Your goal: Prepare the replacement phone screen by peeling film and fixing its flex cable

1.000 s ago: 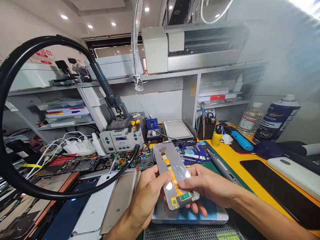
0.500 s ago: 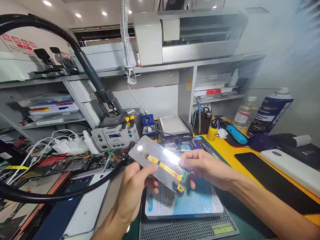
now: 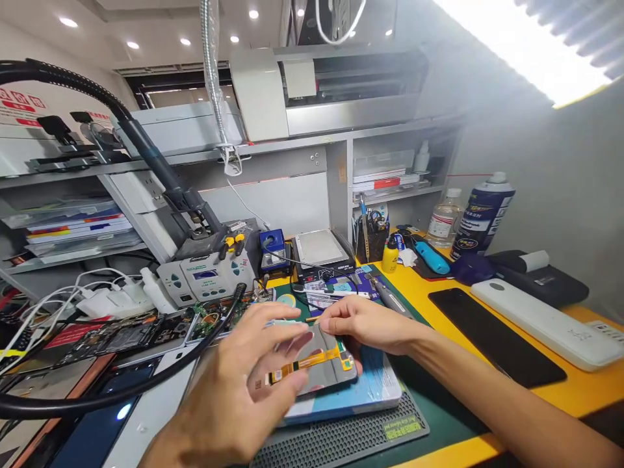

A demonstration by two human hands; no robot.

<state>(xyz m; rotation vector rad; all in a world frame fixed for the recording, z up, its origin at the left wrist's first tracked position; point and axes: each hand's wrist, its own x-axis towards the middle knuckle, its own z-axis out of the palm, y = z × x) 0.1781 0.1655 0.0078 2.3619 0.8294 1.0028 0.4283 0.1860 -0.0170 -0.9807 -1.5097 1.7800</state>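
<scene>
Both my hands hold a phone display panel (image 3: 327,372), grey back up, with an orange flex cable (image 3: 307,363) running across it. It lies nearly flat, low over a blue-and-white phone box (image 3: 375,393) on a grey ribbed mat (image 3: 351,435). My left hand (image 3: 244,390) grips its left end, thumb and fingers round the edge, slightly blurred. At the right top edge, my right hand (image 3: 365,323) pinches the panel with curled fingers.
Left of the mat lie several phone bodies and open circuit boards (image 3: 136,331) under a black hose loop (image 3: 97,390). A soldering station (image 3: 207,279) and hot plate (image 3: 319,250) stand behind. On the yellow bench to the right: black pad (image 3: 492,335), white slab (image 3: 541,322), spray can (image 3: 480,214), bottle (image 3: 443,224).
The display panel has been turned from upright and facing me to lying nearly flat, and lowered towards the box. My view has swung to the right.
</scene>
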